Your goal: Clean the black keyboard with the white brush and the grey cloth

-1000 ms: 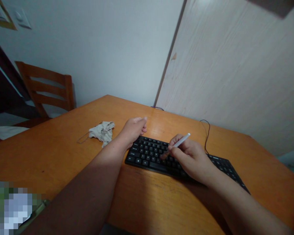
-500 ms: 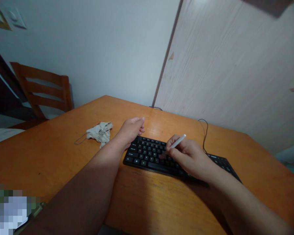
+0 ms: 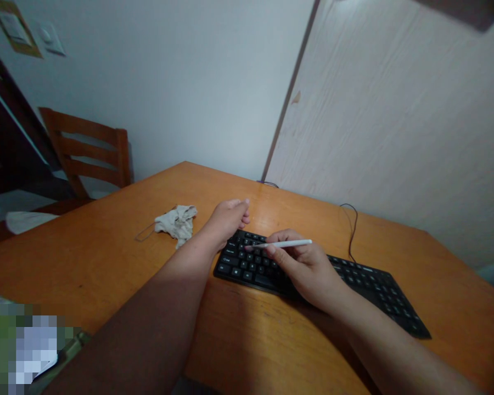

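Note:
A black keyboard (image 3: 267,277) lies at a slant on the wooden table. My right hand (image 3: 308,269) is closed around a small brush (image 3: 290,243) with a white handle. The brush lies nearly level, its darker tip over the keys in the left part of the keyboard. At the keyboard's back left corner rests my left hand (image 3: 229,216), its fingers curled in and nothing visible in them. My left wrist is against that corner; the contact itself is partly hidden.
A crumpled pale cloth (image 3: 177,222) with a loop lies left of my left forearm. The keyboard's cable (image 3: 355,230) runs back toward the wall. A wooden chair (image 3: 93,151) stands beyond the table (image 3: 119,263) at left. A blurred-out item (image 3: 28,345) is at lower left.
My right hand has moved the brush back and left across the keys, and its handle has tipped from slanted to nearly level. My left hand stays at the corner. The view has shifted slightly.

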Tool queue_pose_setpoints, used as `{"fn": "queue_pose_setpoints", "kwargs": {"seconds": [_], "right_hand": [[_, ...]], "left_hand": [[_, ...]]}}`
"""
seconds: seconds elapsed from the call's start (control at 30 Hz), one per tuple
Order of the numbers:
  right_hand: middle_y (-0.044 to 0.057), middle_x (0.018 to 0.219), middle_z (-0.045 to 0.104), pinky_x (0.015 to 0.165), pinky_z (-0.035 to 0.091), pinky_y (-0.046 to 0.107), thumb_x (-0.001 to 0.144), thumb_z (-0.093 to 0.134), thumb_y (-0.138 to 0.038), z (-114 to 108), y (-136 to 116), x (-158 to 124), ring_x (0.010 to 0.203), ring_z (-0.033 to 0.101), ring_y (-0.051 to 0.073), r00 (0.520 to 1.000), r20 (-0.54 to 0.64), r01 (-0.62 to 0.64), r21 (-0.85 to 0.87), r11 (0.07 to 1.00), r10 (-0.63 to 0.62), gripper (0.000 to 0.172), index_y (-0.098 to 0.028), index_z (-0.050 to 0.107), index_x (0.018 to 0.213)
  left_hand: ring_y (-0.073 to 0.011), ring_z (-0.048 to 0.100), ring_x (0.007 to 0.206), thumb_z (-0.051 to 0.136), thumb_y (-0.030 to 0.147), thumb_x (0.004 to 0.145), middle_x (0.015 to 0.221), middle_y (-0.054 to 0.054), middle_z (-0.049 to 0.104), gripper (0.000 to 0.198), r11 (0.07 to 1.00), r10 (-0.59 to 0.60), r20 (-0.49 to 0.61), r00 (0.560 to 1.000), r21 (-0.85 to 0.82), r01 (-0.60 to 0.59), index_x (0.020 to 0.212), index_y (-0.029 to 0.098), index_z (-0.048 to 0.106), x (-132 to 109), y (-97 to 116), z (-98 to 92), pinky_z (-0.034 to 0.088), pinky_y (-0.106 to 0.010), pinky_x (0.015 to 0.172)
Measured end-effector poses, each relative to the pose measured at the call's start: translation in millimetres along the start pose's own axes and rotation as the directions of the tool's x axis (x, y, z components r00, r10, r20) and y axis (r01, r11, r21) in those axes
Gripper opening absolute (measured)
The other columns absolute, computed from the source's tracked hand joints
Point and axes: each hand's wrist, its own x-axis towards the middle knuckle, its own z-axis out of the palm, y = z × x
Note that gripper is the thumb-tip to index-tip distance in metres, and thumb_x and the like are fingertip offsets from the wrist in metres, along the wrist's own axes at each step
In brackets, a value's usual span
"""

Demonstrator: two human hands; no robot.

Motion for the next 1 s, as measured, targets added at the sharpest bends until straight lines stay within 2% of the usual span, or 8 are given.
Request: {"fn": "queue_pose_setpoints", "kwargs": {"seconds": [0.23, 0.33, 0.43, 0.53, 0.67, 0.77, 0.9, 1.0], "right_hand": [[0.003, 0.093, 0.068, 0.078, 0.046, 0.033, 0.098, 0.058, -0.035, 12.5, 8.4, -0.2, 0.086, 0.061, 0.020, 0.998, 0.056, 0.020, -0.021, 1.000, -0.018, 0.015, -0.024, 0.068, 0.099], [0.000, 0.079, 0.064, 0.069, 0.043, 0.031, 0.096, 0.057, -0.029, 2.8, 7.9, -2.0, 0.073, 0.058, 0.017, 0.999, 0.034, -0.030, -0.141, 0.990, 0.035, 0.011, -0.023, 0.065, 0.092], [-0.002, 0.069, 0.061, 0.061, 0.038, 0.029, 0.094, 0.055, -0.023, -12.0, 5.4, -3.5, 0.063, 0.054, 0.016, 0.995, -0.051, -0.094, -0.264, 0.960, 0.083, 0.011, -0.023, 0.061, 0.084], [-0.001, 0.070, 0.063, 0.059, 0.037, 0.029, 0.095, 0.054, -0.027, -19.5, 3.7, -3.1, 0.060, 0.054, 0.016, 0.991, -0.096, -0.112, -0.209, 0.972, 0.093, 0.010, -0.023, 0.060, 0.087], [0.001, 0.076, 0.064, 0.063, 0.041, 0.030, 0.097, 0.056, -0.035, -15.5, 5.3, -0.9, 0.067, 0.058, 0.017, 0.995, -0.024, -0.093, -0.080, 0.992, 0.092, 0.015, -0.022, 0.061, 0.091], [0.001, 0.075, 0.064, 0.066, 0.042, 0.030, 0.094, 0.057, -0.032, -16.9, 7.8, 0.7, 0.070, 0.058, 0.018, 0.995, -0.004, -0.095, -0.160, 0.983, 0.095, 0.013, -0.022, 0.063, 0.089], [0.000, 0.073, 0.066, 0.064, 0.042, 0.030, 0.092, 0.054, -0.024, -30.0, 8.0, 1.6, 0.066, 0.060, 0.017, 0.990, -0.056, -0.138, -0.296, 0.945, 0.127, 0.010, -0.022, 0.060, 0.083], [0.000, 0.073, 0.068, 0.063, 0.042, 0.030, 0.094, 0.051, -0.025, -34.7, 6.2, 1.4, 0.065, 0.063, 0.017, 0.989, -0.061, -0.144, -0.263, 0.954, 0.133, 0.011, -0.023, 0.058, 0.085]], "left_hand": [[-0.0115, 0.052, 0.055, 0.054, 0.046, 0.092, 0.066, -0.001, 0.061, 0.034, 1.000, 0.005, 0.022, 1.000, -0.028, -0.004, 0.071, 0.019, 0.057, 0.7, -0.6, 0.3, 0.040, -0.024, 0.056], [-0.0115, 0.052, 0.055, 0.053, 0.045, 0.093, 0.066, -0.001, 0.061, 0.034, 1.000, 0.003, 0.026, 1.000, -0.021, -0.003, 0.072, 0.019, 0.057, 1.2, -0.9, 0.6, 0.040, -0.024, 0.056], [-0.0116, 0.052, 0.055, 0.053, 0.045, 0.093, 0.067, -0.001, 0.061, 0.034, 1.000, -0.002, 0.025, 1.000, -0.018, 0.002, 0.072, 0.019, 0.057, 1.1, -1.0, 0.8, 0.040, -0.024, 0.056], [-0.0117, 0.052, 0.056, 0.053, 0.044, 0.093, 0.067, -0.002, 0.061, 0.033, 1.000, -0.003, 0.027, 1.000, -0.014, 0.004, 0.071, 0.019, 0.057, 0.7, -0.8, 0.8, 0.040, -0.025, 0.057], [-0.0124, 0.054, 0.058, 0.054, 0.043, 0.093, 0.068, -0.002, 0.061, 0.033, 1.000, 0.001, 0.029, 1.000, -0.010, -0.001, 0.071, 0.018, 0.057, 0.6, -0.5, 0.4, 0.043, -0.025, 0.058], [-0.0127, 0.055, 0.060, 0.055, 0.042, 0.093, 0.068, -0.001, 0.060, 0.033, 1.000, 0.005, 0.027, 1.000, -0.009, -0.005, 0.070, 0.018, 0.058, 1.3, -1.0, 0.2, 0.044, -0.025, 0.058], [-0.0123, 0.054, 0.059, 0.054, 0.040, 0.093, 0.068, -0.001, 0.060, 0.032, 1.000, 0.002, 0.035, 0.999, -0.013, -0.002, 0.070, 0.018, 0.058, 2.8, -1.8, 0.3, 0.044, -0.024, 0.059], [-0.0122, 0.055, 0.060, 0.054, 0.040, 0.093, 0.069, -0.001, 0.060, 0.032, 1.000, -0.004, 0.036, 0.999, -0.021, 0.005, 0.070, 0.018, 0.058, 3.3, -1.8, 0.4, 0.044, -0.024, 0.059]]}}
